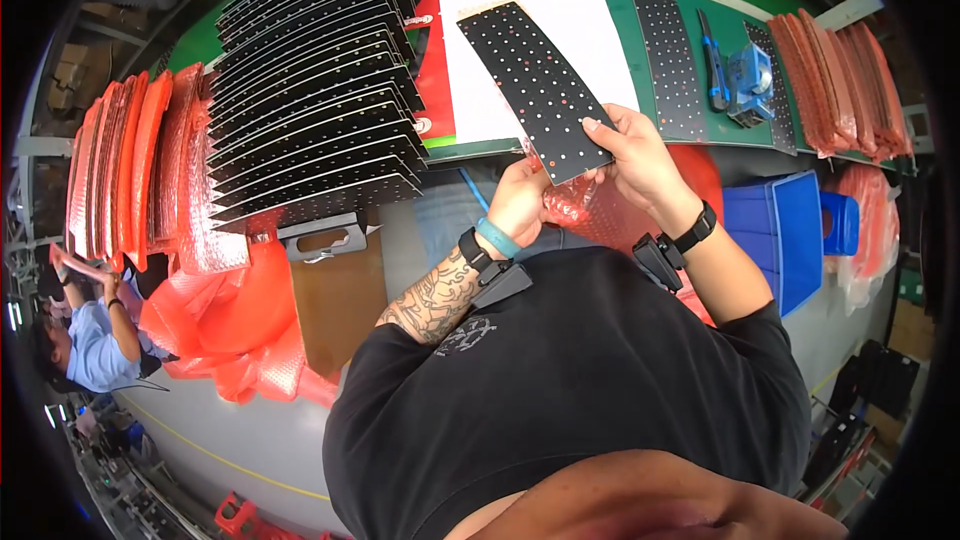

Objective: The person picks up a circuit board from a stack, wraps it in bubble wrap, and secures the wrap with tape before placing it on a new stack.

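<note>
Both hands hold a black dotted panel point(535, 88) over a white sheet point(590, 30). The right hand point(640, 155) grips its lower edge; the left hand point(518, 202) is at its lower corner, touching red bubble wrap point(572, 208). A rack of panels point(315, 90) stands at left.

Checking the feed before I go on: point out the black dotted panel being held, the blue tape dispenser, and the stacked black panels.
black dotted panel point(535, 80), head view, middle of its dotted face.
blue tape dispenser point(750, 75), head view, its blue body.
stacked black panels point(315, 90), head view, middle of the fanned stack.
</note>
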`<act>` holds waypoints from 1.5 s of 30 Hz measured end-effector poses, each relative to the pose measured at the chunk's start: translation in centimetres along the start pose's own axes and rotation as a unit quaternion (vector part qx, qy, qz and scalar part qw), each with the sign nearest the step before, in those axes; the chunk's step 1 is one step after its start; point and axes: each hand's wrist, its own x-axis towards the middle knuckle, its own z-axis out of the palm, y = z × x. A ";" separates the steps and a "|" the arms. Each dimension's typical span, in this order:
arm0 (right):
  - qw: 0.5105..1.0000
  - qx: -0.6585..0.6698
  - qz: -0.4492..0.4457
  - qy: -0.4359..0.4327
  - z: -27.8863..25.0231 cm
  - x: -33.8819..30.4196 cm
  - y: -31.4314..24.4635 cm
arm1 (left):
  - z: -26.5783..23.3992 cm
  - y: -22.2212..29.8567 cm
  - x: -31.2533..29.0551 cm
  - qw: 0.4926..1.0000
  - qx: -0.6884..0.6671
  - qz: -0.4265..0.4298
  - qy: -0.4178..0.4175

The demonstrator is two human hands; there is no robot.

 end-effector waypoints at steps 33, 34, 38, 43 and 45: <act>0.617 -0.746 -0.184 -0.170 3.5 25.4 -7.7 | -2.0 -1.3 -1.2 0.999 0.045 -0.011 0.007; 0.617 -0.753 -0.127 -0.189 3.6 25.5 -8.5 | -1.9 -1.6 -1.2 0.999 0.046 -0.009 0.006; 0.632 -0.732 -0.069 -0.244 4.5 22.5 -13.9 | -2.4 -2.4 0.2 0.997 0.055 0.044 0.015; 0.690 -0.652 -0.244 -0.198 6.8 5.1 -26.3 | -0.1 0.6 1.0 0.967 0.184 0.169 0.056; 0.663 -0.652 -0.315 -0.190 5.5 1.7 -29.6 | 2.5 2.7 2.0 0.963 0.148 0.222 0.033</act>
